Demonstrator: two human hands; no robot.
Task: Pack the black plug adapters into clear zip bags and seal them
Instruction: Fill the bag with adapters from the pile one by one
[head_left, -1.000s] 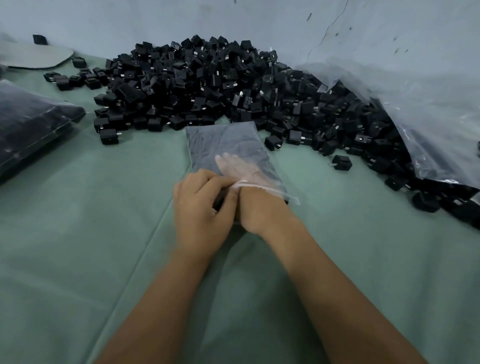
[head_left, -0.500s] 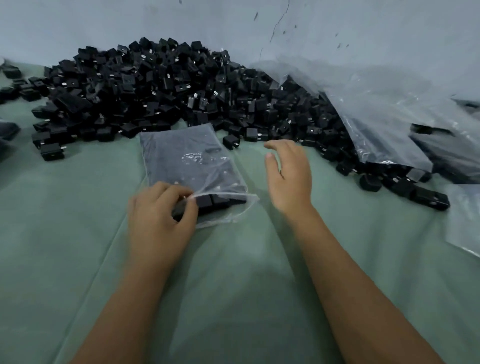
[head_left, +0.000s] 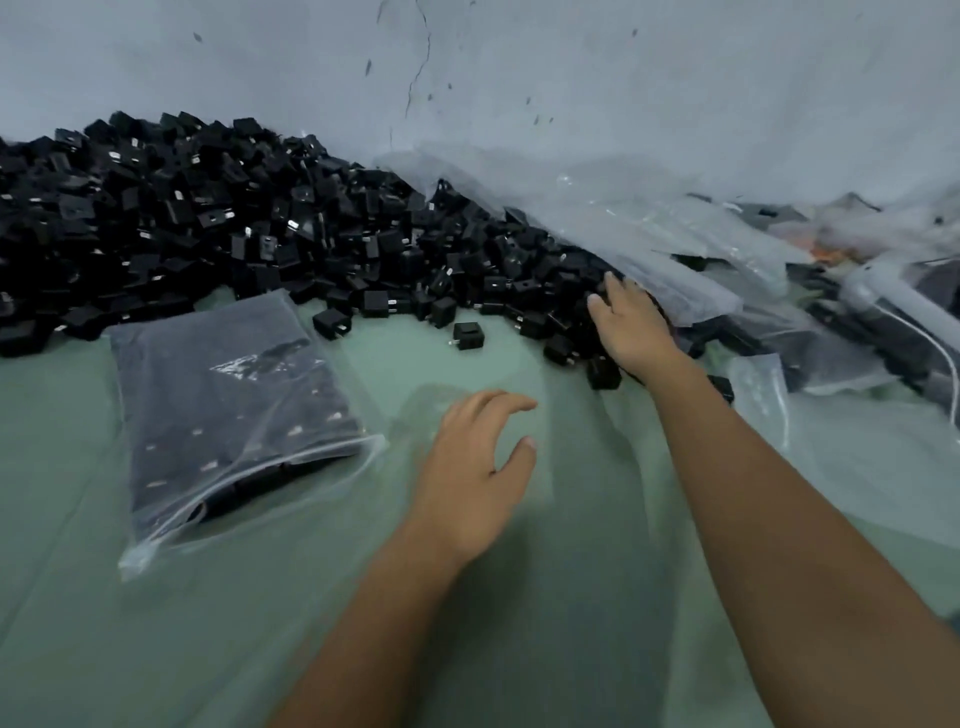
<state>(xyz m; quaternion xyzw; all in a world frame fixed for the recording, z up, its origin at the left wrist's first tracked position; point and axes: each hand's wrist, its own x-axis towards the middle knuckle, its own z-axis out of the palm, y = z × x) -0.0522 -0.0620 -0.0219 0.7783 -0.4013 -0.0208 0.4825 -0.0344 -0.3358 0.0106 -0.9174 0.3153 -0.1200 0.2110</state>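
A clear zip bag (head_left: 228, 405) filled with black plug adapters lies on the green cloth at the left, its mouth toward me. A large heap of loose black adapters (head_left: 218, 228) runs along the wall behind it. My left hand (head_left: 478, 467) hovers over the cloth to the right of the bag, fingers relaxed and empty. My right hand (head_left: 631, 322) reaches far right, its fingers on the adapters at the edge of the heap, under a pile of clear plastic bags (head_left: 649, 239). What its fingertips hold is hidden.
Green cloth (head_left: 467, 649) covers the work surface. A single adapter (head_left: 467, 335) sits apart from the heap. More clear plastic (head_left: 852, 457) and bagged adapters lie at the far right. A grey wall (head_left: 519, 78) stands behind everything.
My left hand let go of the bag's mouth and moved right. My right hand travelled further right to the heap's edge by the plastic. The view swung right.
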